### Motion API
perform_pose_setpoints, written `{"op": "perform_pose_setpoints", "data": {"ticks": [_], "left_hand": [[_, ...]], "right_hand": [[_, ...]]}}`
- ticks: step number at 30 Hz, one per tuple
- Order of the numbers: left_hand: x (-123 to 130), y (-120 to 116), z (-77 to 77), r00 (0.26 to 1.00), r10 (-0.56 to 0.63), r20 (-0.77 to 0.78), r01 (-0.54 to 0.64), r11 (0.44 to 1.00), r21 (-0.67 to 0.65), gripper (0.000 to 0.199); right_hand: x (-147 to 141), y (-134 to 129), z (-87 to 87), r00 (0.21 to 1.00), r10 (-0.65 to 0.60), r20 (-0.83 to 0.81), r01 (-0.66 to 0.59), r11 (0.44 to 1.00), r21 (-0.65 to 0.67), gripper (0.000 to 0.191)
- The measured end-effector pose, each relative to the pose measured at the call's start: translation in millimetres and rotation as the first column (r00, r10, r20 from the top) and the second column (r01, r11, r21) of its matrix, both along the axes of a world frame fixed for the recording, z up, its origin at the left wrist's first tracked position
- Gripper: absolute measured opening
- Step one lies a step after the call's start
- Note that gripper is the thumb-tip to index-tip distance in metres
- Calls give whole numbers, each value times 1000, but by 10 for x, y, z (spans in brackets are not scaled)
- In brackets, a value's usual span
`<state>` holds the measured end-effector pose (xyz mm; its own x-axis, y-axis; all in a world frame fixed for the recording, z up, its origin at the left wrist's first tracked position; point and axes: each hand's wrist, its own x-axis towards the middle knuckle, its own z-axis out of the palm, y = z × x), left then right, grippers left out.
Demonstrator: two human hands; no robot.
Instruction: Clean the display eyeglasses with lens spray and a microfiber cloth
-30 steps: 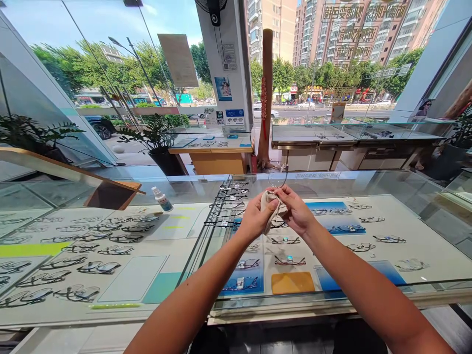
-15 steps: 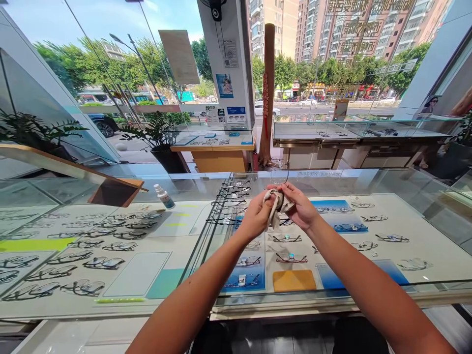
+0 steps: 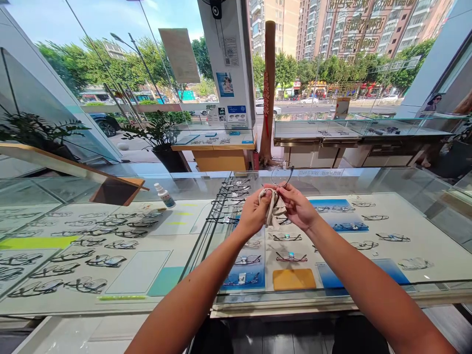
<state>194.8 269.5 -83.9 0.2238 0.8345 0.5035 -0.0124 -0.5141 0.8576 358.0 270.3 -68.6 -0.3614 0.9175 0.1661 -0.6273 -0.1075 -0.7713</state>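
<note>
Above the glass counter, my left hand (image 3: 253,210) is closed on a crumpled pale cloth (image 3: 272,212), its thumb pressed on the folds. My right hand (image 3: 301,210) pinches a pair of eyeglasses (image 3: 283,184) with a thin rim. One round lens stands up beyond the fingers; the rest of the frame is hidden behind the cloth and my hands. The two hands are close together, with the cloth between them against the glasses.
Under the glass lie rows of eyeglasses (image 3: 291,257) and an orange pad (image 3: 294,280). A white spray bottle (image 3: 164,196) stands on the counter to the left, near a wood-framed mirror (image 3: 118,191). A black rack of frames (image 3: 228,201) stands left of my hands.
The cloth has shifted slightly in my left hand and hangs differently. My right hand has turned the eyeglasses a little, so more of the dark frame shows.
</note>
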Motion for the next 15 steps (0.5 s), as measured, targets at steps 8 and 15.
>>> {"op": "perform_pose_setpoints", "data": {"ticks": [8,15], "left_hand": [[9,-12,-43,995,-84,-49,85,996,29,48],[11,-4,-30,999,16,45,-18,999,40,42]], "right_hand": [[15,45,-1,998,-66,4,66,998,21,35],[-8,1,-3,1000,-30,7,30,999,15,33]]}}
